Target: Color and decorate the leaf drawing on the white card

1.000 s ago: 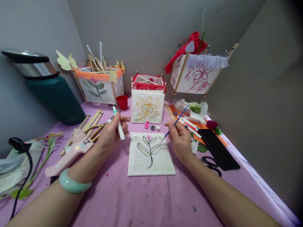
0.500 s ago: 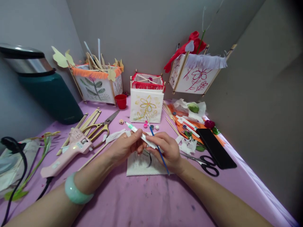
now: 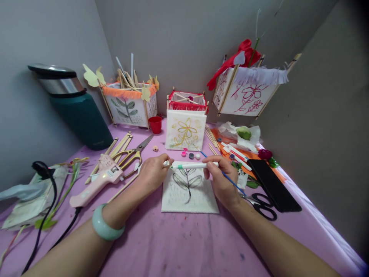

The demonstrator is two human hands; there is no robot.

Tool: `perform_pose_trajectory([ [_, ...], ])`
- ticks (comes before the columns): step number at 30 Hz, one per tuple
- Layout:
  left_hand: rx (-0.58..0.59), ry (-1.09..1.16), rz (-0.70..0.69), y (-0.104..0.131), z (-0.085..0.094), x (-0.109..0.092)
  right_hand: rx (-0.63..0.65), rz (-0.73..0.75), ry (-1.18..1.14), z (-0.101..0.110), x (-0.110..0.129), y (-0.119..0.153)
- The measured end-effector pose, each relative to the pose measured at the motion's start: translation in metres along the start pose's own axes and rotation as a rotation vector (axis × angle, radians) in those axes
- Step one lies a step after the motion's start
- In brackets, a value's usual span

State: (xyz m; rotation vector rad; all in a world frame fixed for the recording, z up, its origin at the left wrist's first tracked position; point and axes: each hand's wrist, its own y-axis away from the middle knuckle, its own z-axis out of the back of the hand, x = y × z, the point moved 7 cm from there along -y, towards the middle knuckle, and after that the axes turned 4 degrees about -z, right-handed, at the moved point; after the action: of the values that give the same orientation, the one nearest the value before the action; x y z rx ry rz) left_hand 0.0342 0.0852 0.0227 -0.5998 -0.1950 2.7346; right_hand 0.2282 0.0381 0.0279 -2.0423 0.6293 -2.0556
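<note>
Presently the right grip (image 3: 223, 179) pinches one smooth white marker (image 3: 196, 166) and one slim blue paintbrush (image 3: 203, 153); the left grip (image 3: 152, 173) pinches one small white piece (image 3: 166, 163) by the marker's tip. Below lies one four-sided, cloth-like panel (image 3: 201, 200), well inside the table's (image 3: 184, 246) right edge; beyond it, three round pots (image 3: 191, 156).

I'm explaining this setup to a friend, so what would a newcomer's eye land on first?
Probably the big teal bottle at the far left, then the bright red piece above the lilac-fringed box at upper right. Front and centre, the right hand has a white marker and a blue brush in its grip, near a white panel with a dark leafy stem drawn on it.
</note>
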Motion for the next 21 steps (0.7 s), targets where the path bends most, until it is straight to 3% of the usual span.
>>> perform_pose_trajectory([
  [9,0.044,-0.217,-0.003,0.003,-0.002,-0.001,-0.001,-0.038,-0.056,-0.004,-0.003,0.002],
  [16,0.060,-0.306,-0.058,0.007,-0.002,-0.011,0.077,-0.097,0.066,-0.018,-0.002,0.008],
  [21,0.050,-0.396,-0.078,0.010,-0.001,-0.018,0.018,-0.075,0.173,-0.014,-0.001,0.009],
])
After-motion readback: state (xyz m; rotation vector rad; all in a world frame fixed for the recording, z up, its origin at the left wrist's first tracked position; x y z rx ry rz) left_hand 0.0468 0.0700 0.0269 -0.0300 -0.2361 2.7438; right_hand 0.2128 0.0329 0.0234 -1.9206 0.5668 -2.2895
